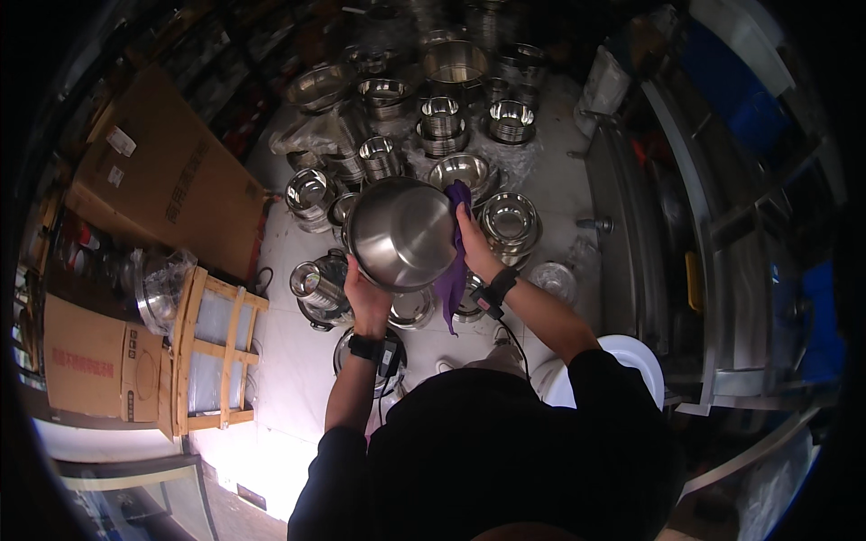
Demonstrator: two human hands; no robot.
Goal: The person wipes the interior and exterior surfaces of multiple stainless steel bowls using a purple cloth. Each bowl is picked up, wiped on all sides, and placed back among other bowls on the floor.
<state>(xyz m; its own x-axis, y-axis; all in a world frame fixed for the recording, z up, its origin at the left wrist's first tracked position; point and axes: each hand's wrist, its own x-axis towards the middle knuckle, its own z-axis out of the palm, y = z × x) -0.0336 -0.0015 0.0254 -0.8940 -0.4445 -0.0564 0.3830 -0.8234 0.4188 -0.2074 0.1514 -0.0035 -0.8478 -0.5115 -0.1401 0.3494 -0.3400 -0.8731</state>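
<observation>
A large stainless steel bowl [402, 233] is held up in front of me, its rounded underside facing the camera. My left hand [367, 297] grips its rim at the lower left. On the right side, my right hand [477, 243] presses a purple cloth [452, 291] against the bowl; the cloth's end hangs down, and the fingertips are partly hidden by it. Beneath and beyond the bowl, stacks of steel bowls and pots stand on the floor, among them a stack of shiny basins [511, 220] right of my right hand and a tilted stack of small bowls [316, 284] left of my left hand.
Large cardboard boxes [162, 176] and a wooden crate [226, 351] line the left side. Metal shelving [703, 203] runs along the right. A white plastic tub [629, 358] is close by my right side. More steel pots and plastic wrapping [521, 155] lie farther ahead on the floor.
</observation>
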